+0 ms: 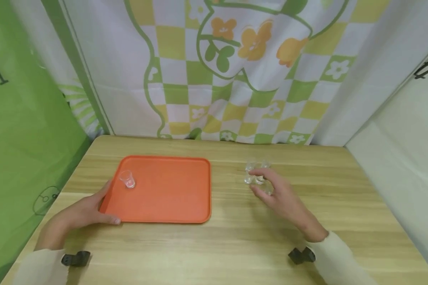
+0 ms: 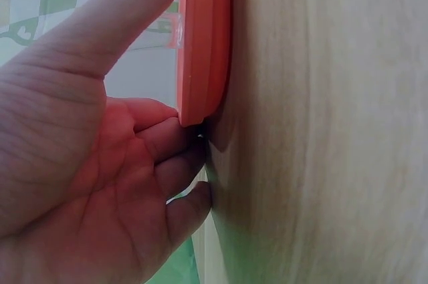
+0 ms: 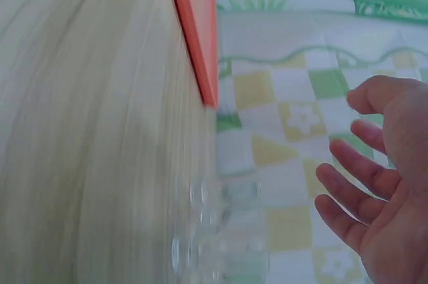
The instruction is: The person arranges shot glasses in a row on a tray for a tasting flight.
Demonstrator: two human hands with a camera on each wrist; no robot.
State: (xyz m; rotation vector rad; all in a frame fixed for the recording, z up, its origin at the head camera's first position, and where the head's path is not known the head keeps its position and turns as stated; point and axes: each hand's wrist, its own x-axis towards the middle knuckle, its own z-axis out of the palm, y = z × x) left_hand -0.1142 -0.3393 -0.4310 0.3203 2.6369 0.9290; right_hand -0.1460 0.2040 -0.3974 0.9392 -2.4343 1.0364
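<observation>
An orange-red rectangular tray (image 1: 171, 190) lies on the wooden table, with one small clear cup (image 1: 129, 181) near its left side. My left hand (image 1: 83, 210) holds the tray's near left corner, thumb along the front edge and fingers against the left rim. In the left wrist view those fingers (image 2: 180, 140) bend in at the tray's edge, close to the tabletop. Right of the tray stand several small clear cups (image 1: 249, 179), grouped closely. Over them hovers my right hand (image 1: 281, 198), its thumb and fingers spread apart with nothing between; the right wrist view shows the cups (image 3: 227, 230) below the palm.
The light wood table (image 1: 185, 253) ends at a checkered, flower-printed curtain (image 1: 228, 95). A green sheet (image 1: 25, 118) borders the left side and a white panel (image 1: 403, 150) the right. Each wrist carries a small black device (image 1: 76, 259).
</observation>
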